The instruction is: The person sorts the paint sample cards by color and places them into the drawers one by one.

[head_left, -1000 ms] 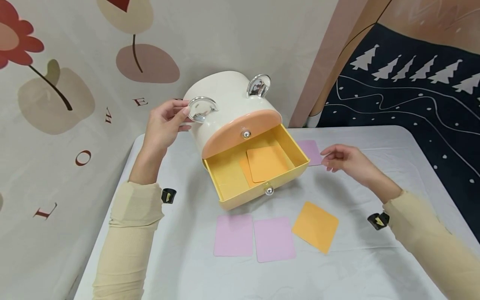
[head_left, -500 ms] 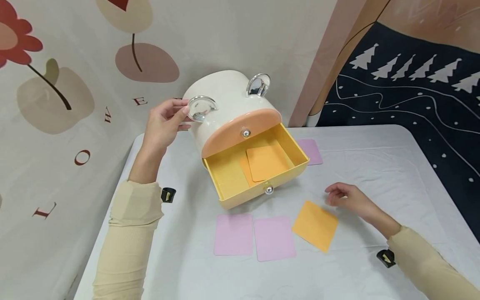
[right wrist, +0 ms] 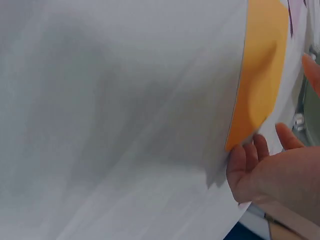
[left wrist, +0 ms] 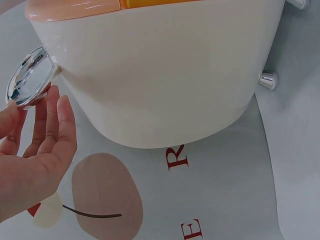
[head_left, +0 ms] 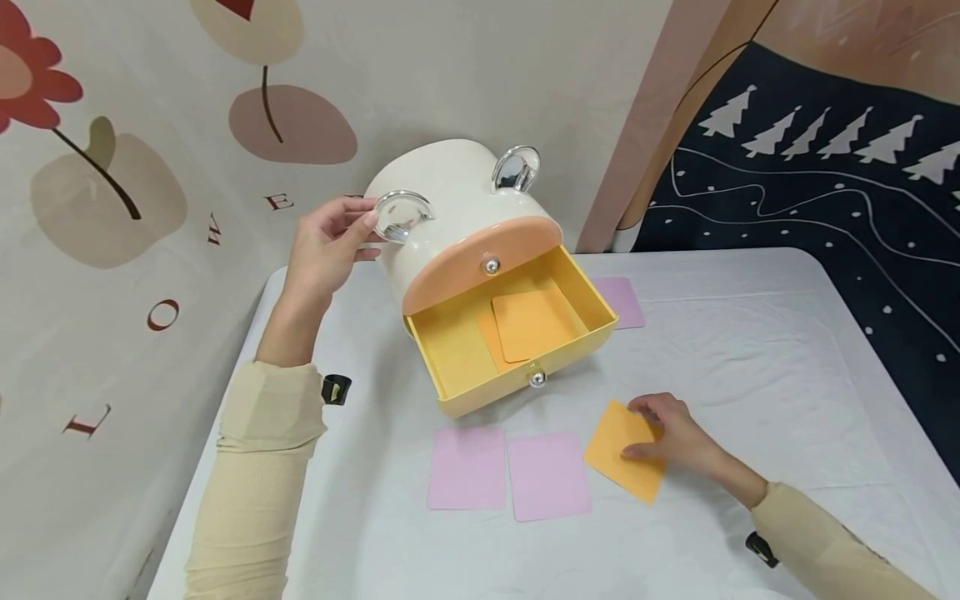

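A white storage box [head_left: 442, 175] with two silver ears and a peach upper drawer front stands at the back of the table. My left hand [head_left: 326, 242] pinches the rim of its left silver ear [head_left: 400, 215] between thumb and fingers. The lower yellow drawer [head_left: 450, 367] is pulled out and holds orange cards [head_left: 536, 325]. At the front right, my right hand [head_left: 671, 437] reaches over a loose orange card [head_left: 622, 442], thumb and forefinger spread across it. In the right wrist view, the other fingers [right wrist: 239, 160] are bent at that orange card's corner.
Two pink cards [head_left: 467, 468] [head_left: 549, 477] lie side by side in front of the drawer. Another pink card [head_left: 618, 302] lies right of the box, partly hidden by the drawer. A printed cloth wall [head_left: 150, 250] rises close behind the box.
My right hand has moved from beside the far pink card toward me and onto the loose orange card. My left hand stays on the ear; box and drawer look unmoved.
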Available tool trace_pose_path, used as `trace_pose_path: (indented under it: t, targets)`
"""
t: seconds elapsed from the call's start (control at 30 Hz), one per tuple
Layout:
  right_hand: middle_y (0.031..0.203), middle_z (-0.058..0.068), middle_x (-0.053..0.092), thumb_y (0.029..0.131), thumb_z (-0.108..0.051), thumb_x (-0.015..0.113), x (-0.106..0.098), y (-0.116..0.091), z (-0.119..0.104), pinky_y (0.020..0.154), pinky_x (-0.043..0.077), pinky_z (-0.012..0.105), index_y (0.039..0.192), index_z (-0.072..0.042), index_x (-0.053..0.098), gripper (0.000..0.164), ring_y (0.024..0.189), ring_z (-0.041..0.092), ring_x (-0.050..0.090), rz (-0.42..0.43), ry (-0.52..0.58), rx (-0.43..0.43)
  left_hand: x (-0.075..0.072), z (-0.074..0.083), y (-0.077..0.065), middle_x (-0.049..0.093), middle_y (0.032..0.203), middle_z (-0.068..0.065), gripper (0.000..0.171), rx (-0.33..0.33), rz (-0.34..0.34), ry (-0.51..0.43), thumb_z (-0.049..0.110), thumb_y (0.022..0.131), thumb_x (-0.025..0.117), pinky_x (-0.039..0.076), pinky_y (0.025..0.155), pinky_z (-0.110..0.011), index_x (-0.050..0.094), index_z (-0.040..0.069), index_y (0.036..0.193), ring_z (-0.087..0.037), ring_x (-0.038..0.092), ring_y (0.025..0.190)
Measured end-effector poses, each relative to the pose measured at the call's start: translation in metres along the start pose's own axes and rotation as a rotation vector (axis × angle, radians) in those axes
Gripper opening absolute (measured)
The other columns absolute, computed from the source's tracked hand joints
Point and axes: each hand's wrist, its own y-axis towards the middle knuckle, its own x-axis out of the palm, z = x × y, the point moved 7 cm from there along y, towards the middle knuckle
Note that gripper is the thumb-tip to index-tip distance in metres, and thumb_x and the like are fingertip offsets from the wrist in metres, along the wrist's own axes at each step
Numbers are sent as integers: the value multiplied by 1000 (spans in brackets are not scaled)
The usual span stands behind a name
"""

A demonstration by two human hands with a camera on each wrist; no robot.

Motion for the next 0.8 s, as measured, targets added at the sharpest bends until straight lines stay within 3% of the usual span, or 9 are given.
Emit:
trace_pose_path:
  t: [0.17, 0.43, 0.8]
  targets:
    - [116, 25, 40, 60, -25, 86, 10, -6, -10, 76, 30, 57, 117, 1, 48, 73, 104, 44, 33, 49, -103, -42, 0, 0, 0, 57, 98, -5, 29, 2, 5, 3, 20, 90, 57, 53, 71, -19, 59, 5, 115, -21, 61, 86]
    - [120, 25, 36, 54, -21, 88, 21, -11, -17, 75, 27, 55, 120, -1, 44, 82, 104, 45, 34, 114, -209, -42, 0, 0, 0, 57, 99, -6, 29, 2, 6, 14, 21, 90, 56, 53, 71, -19, 59, 6, 115, -19, 61, 86]
    - [123, 25, 32, 56, -19, 86, 30, -11, -22, 80, 24, 58, 127, 1, 37, 89, 110, 44, 28, 81, -253, -25, 0, 0, 0, 57, 97, -6, 28, 0, 12, 14, 20, 90, 57, 53, 71, -19, 59, 5, 114, -16, 62, 83]
